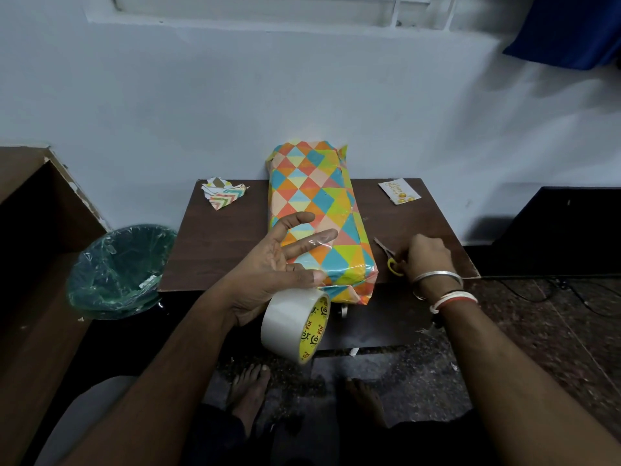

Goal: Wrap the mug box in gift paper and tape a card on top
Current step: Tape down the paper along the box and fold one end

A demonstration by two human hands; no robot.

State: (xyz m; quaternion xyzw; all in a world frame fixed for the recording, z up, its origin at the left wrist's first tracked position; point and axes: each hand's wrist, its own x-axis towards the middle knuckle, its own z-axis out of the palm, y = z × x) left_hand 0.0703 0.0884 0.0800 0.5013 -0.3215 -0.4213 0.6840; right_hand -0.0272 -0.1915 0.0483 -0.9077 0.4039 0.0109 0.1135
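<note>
Head view: my left hand pinches tape roll, right hand grips scissors; box looks stiff, slick, so I'd hold its long sides.

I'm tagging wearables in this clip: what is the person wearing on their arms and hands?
Both forearms are bare, with no sleeves showing. The right hand has a thin silver metal bangle at its wrist, and behind that white and red bangles stacked together. The left hand and its wrist carry no jewellery.
</note>
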